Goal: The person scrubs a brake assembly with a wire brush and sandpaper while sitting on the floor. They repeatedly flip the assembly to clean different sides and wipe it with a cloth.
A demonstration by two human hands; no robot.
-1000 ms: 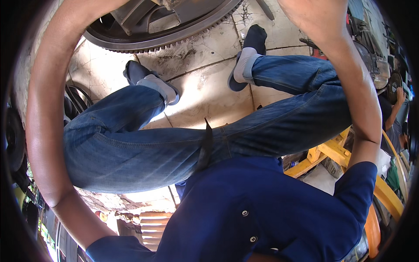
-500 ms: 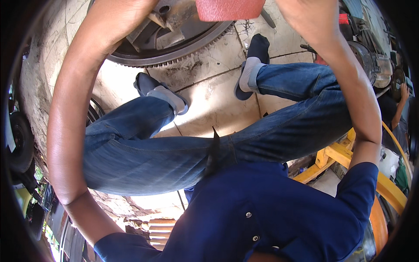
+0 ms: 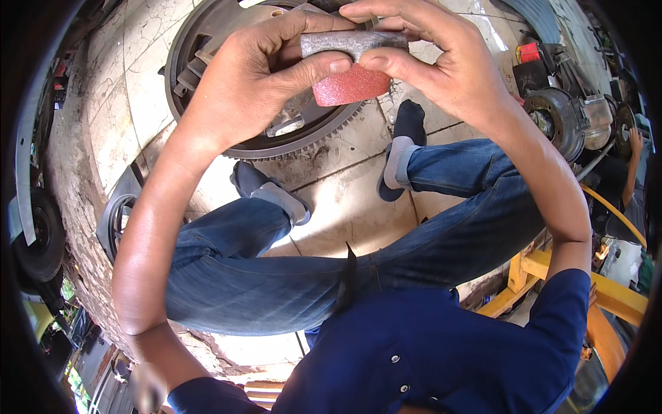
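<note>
"Call it: your grip?"

"Both hands are clenched on it! Your left hand (image 3: 255, 76) and right hand (image 3: 448, 65) pinch a red-and-grey sheet (image 3: 352, 86), thumb tips close together."

"Where's that against the toothed wheel (image 3: 286, 142)?"

"Across the wheel's right side, as you look down. The grey band (image 3: 353, 43) runs crosswise, left to right; the grainy red face hangs on your side of it. Neither hand's nearer, you're touching with both: left over the wheel in view, right just off its right edge."

"And farther out?"

"Your left foot (image 3: 252, 179) is on the wheel's near side, your right foot (image 3: 407, 124) off to its right, both on the tiled floor (image 3: 338, 207). A metal drum (image 3: 552, 121) sits well to the wheel's right."

"What's changed?"

"Half a second ago only the red part poked in at the top; now you've got hands and sheet in view, and more of the wheel shows."
</note>
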